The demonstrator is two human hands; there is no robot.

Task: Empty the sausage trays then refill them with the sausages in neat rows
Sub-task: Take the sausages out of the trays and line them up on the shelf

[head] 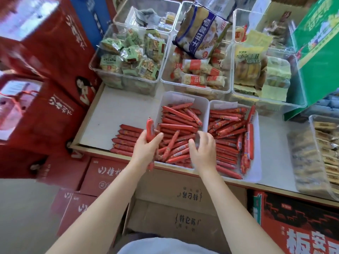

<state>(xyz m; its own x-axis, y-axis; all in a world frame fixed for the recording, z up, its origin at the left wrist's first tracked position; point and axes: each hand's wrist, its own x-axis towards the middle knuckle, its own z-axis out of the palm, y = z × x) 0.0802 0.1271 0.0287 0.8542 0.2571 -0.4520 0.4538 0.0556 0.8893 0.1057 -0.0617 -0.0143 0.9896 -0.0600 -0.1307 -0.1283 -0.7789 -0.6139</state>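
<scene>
Sausages [176, 125]: left hand [146, 145] grips a bunch, right hand [203, 147] hovers spread; keep lifting handfuls from left tray [203, 105] onto the surface [117, 110], aligned.

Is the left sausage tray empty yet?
No. The left tray still holds a jumbled pile of red sausages; only some lie on the shelf beside it.
</scene>
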